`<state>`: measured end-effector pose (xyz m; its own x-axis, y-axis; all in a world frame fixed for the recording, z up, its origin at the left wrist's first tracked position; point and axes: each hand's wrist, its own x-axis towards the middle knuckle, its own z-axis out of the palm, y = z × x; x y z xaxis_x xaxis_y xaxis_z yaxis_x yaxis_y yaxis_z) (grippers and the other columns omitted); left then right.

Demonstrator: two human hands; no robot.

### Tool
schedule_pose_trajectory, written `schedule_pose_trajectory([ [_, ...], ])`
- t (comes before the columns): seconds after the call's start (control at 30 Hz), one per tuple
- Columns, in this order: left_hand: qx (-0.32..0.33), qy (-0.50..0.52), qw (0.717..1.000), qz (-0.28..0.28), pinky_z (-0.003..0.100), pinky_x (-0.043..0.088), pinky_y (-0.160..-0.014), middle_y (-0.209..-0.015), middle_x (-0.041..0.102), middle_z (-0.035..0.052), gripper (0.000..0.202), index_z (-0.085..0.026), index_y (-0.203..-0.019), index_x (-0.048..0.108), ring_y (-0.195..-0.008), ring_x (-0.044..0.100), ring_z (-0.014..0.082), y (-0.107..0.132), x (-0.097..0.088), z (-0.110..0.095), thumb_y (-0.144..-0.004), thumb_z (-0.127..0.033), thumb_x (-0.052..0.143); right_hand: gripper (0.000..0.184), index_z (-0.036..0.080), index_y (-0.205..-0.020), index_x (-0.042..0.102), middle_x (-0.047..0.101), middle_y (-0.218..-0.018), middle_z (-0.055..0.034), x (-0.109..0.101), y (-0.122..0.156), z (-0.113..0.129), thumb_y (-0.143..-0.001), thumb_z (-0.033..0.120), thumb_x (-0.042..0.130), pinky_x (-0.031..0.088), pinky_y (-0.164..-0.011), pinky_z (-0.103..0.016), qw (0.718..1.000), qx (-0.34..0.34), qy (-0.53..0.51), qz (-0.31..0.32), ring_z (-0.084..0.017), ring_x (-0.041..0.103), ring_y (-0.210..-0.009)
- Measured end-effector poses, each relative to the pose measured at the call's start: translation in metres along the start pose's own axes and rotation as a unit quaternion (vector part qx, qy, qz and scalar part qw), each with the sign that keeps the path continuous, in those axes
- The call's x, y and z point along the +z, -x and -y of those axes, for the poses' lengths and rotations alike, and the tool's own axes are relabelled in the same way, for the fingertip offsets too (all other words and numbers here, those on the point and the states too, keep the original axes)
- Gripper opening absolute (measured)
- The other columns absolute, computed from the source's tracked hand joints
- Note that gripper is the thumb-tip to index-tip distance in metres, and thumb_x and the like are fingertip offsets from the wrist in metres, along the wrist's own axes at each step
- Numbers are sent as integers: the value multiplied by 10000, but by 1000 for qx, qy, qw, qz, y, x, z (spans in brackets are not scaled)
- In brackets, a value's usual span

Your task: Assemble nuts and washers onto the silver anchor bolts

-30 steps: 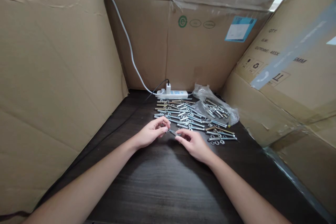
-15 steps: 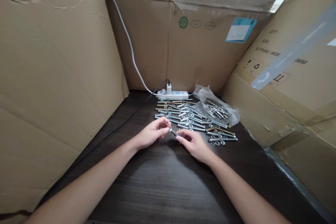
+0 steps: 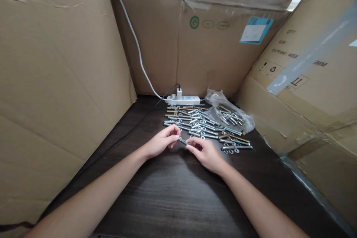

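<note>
Between my two hands, above the near edge of the hardware rows, is a short metal expansion bolt [image 3: 183,141]. My right hand [image 3: 205,151] pinches its right end between thumb and fingers. At the bolt's left end my left hand [image 3: 163,141] is closed, thumb against fingers, on a small shiny piece that looks like a nut [image 3: 180,139]. The fingertips partly cover it, so whether it is threaded on cannot be seen. Beyond the hands lie rows of metal bolts and sleeves [image 3: 208,133], with loose washers and nuts [image 3: 231,151] among them.
A clear plastic bag [image 3: 216,98] with more bolts lies at the back right. A white power strip [image 3: 184,100] with a plugged-in charger and cables stands behind the rows. Cardboard walls [image 3: 150,44] enclose the dark wooden table [image 3: 167,200] on the left, back and right.
Both hands stay in nearly the same place, pinching the bolt's two ends. The left fingertips have shifted slightly around the bolt's end, and the bolt lies a little flatter.
</note>
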<state>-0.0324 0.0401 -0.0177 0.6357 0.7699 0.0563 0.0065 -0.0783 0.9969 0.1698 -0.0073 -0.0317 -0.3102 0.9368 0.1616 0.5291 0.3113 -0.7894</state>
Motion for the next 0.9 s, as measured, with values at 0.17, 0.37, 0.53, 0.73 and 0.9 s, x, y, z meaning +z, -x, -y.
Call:
schedule_pose_trajectory([
  [0.17,22,-89,994,-56,210,336,-555,-725,415,-41,121,-176,-842,445,-593,387,80,2,2,-3,-860,-286,494,212,197,-962,648,571,-644,17,1,0,-1,-855,344,539,382,-579,-234,1000,0,8,-8,-124,499,-581],
  [0.37,77,-258,961,-68,248,361,-642,-769,477,-8,184,-166,-810,493,-697,431,129,3,2,-5,-896,-316,430,217,192,-945,649,577,-647,10,1,0,-1,-855,350,532,386,-572,-235,1000,4,3,-15,-126,499,-578],
  [0.53,74,-321,943,-38,246,363,-646,-805,517,-3,177,-179,-856,524,-705,455,133,5,2,-6,-906,-313,421,202,191,-929,651,566,-637,14,1,0,-1,-848,341,542,385,-567,-232,1000,6,3,-16,-121,493,-574],
  [0.73,82,-346,933,-47,251,379,-651,-831,532,9,170,-186,-889,526,-711,472,139,6,2,-7,-912,-308,410,185,192,-891,656,544,-620,18,0,-1,0,-840,335,550,375,-541,-232,1000,7,2,-28,-122,486,-560],
  [0.9,96,-351,930,-58,258,393,-674,-883,546,25,168,-189,-939,525,-749,497,150,6,2,-7,-920,-305,405,168,190,-854,645,568,-744,-21,0,-1,2,-839,332,557,414,-617,-254,997,-22,16,-72,-144,516,-669],
])
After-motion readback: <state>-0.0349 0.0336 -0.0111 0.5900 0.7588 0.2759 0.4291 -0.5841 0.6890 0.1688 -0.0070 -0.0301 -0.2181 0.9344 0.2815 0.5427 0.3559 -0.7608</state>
